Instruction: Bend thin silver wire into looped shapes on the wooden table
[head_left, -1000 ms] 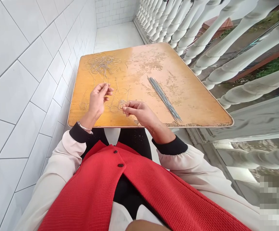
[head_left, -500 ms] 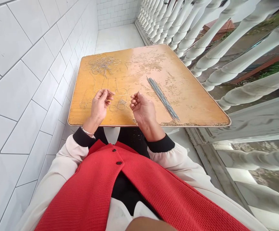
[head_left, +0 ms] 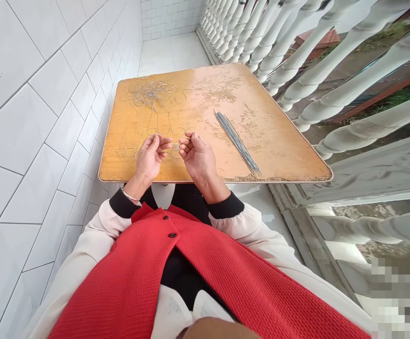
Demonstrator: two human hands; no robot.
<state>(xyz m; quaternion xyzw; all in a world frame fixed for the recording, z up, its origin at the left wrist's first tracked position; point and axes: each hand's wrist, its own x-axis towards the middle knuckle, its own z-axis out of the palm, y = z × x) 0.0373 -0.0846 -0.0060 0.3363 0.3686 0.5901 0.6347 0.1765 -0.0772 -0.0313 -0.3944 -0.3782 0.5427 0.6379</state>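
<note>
Silver wire point(head_left: 176, 147) — between left hand point(head_left: 149, 159) and right hand point(head_left: 198, 157) (now closer)

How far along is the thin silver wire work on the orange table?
Done, it seems: a tangled heap of thin silver wire at the far end of the worn orange table top, with bent wire loops nearer. In hand: the left hand and right hand meet over a small wire coil. Left: a straight bundle of grey wire rods looks unworked.
</note>
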